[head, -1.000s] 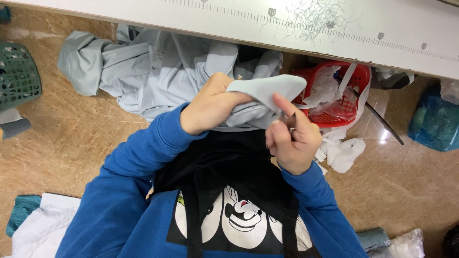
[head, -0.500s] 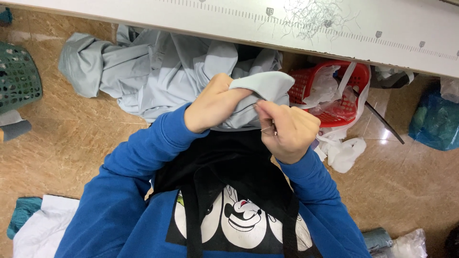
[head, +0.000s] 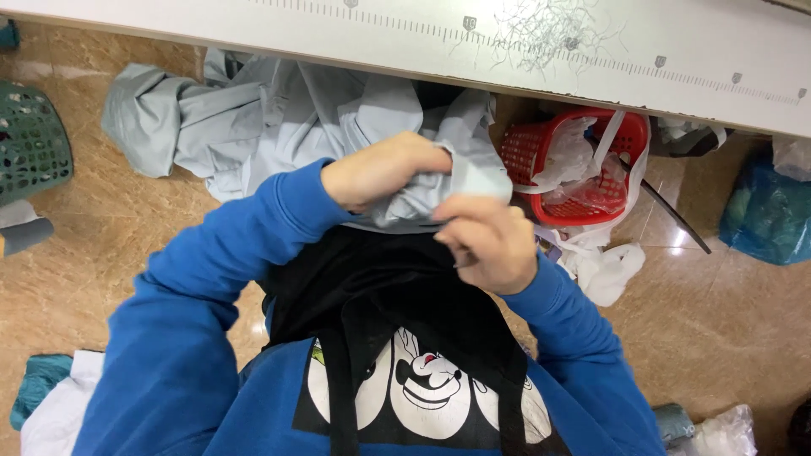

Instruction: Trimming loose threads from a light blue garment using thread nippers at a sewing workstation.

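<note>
Bright even light, sharp, slight floor glare.

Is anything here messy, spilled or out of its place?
Yes. Loose thread clippings lie tangled on the white table, and white plastic scraps spill from the red basket onto the floor.

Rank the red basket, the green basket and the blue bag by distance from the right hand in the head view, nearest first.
From the right hand:
1. Red basket: just beyond the hand, under the table edge, holding white scraps.
2. Blue bag: on the floor at the far right edge.
3. Green basket: on the floor at the far left edge, across the left arm.
</note>
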